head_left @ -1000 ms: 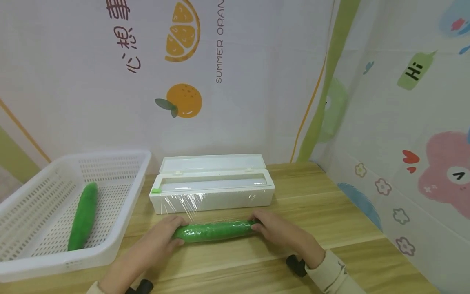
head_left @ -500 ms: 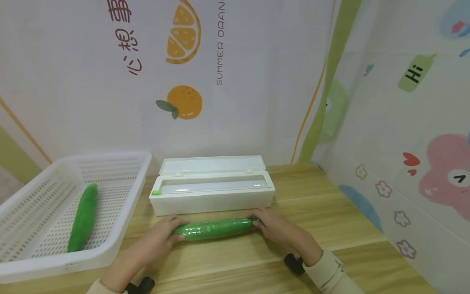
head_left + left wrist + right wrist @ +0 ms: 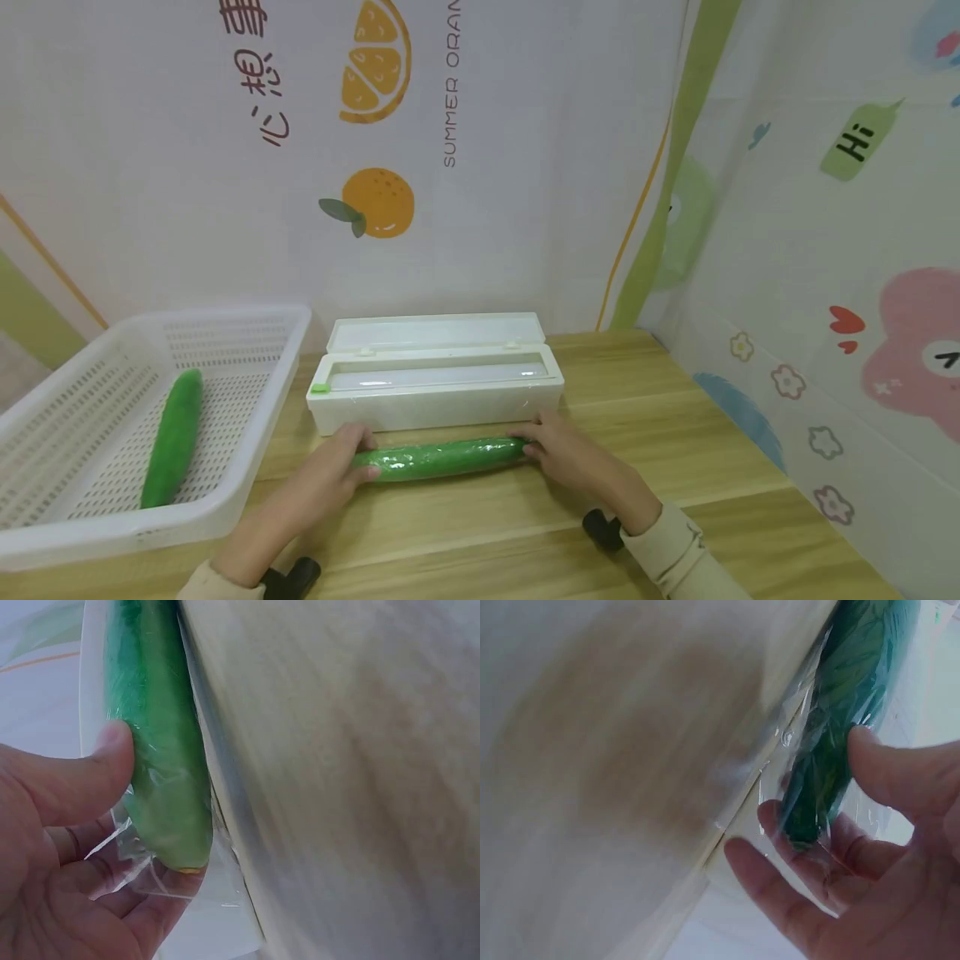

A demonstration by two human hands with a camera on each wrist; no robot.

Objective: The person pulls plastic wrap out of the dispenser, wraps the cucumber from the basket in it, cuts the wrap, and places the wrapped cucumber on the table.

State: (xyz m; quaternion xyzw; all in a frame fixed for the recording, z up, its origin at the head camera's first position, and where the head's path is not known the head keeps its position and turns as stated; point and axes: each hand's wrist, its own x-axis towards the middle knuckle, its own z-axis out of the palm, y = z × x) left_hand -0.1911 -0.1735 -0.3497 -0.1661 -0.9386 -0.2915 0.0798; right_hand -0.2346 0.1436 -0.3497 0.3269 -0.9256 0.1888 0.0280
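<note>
A green cucumber [image 3: 442,460] wrapped in clear cling film lies crosswise just in front of a white cling film dispenser [image 3: 435,404]. My left hand [image 3: 333,467] holds its left end, thumb on the near side; in the left wrist view loose film [image 3: 157,881] sticks out past the cucumber's tip. At the other end my right hand [image 3: 558,450] grips the cucumber between thumb and fingers. The right wrist view shows crinkled film [image 3: 795,727] along that end, with one finger [image 3: 769,881] held away from it. The dispenser's lid [image 3: 438,332] stands raised, with the film roll [image 3: 442,375] visible inside.
To the left is a white plastic basket [image 3: 255,467] with a second cucumber [image 3: 174,437] in it. All stand on a wood-grain table [image 3: 480,550]. A printed cloth [image 3: 495,250] hangs behind, and another covers the right side.
The stretched film that ran from the dispenser's front toward the cucumber no longer shows. Both hands have moved the cucumber slightly away from me, closer to the dispenser.
</note>
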